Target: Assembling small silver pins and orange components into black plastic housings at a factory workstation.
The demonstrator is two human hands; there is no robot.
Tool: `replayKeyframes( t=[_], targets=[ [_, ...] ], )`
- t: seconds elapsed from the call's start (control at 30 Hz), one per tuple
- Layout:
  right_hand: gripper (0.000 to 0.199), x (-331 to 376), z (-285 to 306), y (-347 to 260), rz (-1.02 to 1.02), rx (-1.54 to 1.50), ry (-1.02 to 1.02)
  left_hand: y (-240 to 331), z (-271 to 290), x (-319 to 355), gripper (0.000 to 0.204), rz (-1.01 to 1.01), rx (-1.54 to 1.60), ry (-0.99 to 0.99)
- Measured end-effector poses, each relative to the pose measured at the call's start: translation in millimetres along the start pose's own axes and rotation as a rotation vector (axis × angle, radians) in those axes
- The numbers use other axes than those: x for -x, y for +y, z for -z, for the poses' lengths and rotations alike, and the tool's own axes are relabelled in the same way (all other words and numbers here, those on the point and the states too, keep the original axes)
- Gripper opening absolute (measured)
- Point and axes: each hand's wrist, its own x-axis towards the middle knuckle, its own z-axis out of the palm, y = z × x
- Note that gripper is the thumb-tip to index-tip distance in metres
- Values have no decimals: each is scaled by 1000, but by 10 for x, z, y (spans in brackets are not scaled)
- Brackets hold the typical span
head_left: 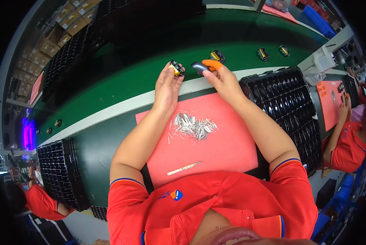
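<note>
My left hand is closed around a small black-and-yellow assembly, held up over the near edge of the green belt. In my right hand, a glossy dark-grey curved shell is gripped between thumb and fingers, a short gap from the assembly. Orange covers wrap fingers of that hand. Just beyond it, another black-and-yellow assembly lies on the belt. Below my forearms, a loose pile of thin silvery strips rests on a pink mat. A slim pointed tool lies nearer to me.
More assemblies sit on the green belt, two at right and several at far left. Black compartment trays stand right and left of the mat. Co-workers in red work at the right and left.
</note>
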Motion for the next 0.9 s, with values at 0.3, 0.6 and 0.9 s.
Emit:
replayKeyframes(
  t=[0.3, 0.6, 0.9],
  targets=[
    [40, 51, -5, -77, 59, -27, 101, -28, -125, 108, 34, 28, -229, -173],
    [40, 41, 13, -105, 29, 58, 66, -22, -165, 160, 37, 85, -222, -192],
    [41, 17, -10, -9, -8, 207, 79, -29, -149, 147, 39, 87, -238, -174]
  ],
)
